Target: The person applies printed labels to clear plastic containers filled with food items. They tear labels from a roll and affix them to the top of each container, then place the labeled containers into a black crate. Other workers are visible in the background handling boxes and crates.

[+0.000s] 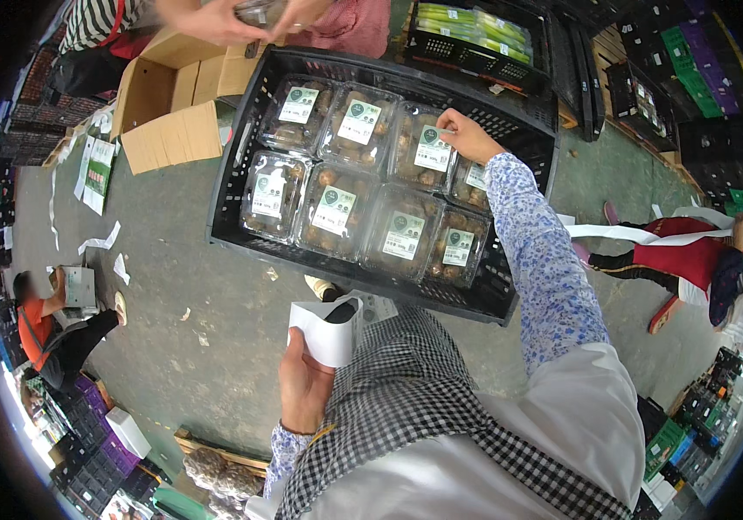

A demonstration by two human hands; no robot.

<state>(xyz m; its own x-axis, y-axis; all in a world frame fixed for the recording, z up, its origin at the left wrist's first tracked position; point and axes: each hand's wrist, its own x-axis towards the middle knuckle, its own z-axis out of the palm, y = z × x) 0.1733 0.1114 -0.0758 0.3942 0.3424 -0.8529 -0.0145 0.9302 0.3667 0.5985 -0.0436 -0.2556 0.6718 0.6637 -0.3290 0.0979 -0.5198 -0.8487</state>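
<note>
Apron [402, 373], 8 box labels [358, 121], wording unclear

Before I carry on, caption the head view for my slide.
Left hand holding a white paper roll, right hand at a labelled clear box in a black crate.

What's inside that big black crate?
Eight clear packs of brown, roundish items, with white-and-green labels, show in the black crate. The right hand and sleeve partly cover the upper-right pack. Labels hide some items, and whatever lies beneath the packs cannot be seen.
</note>
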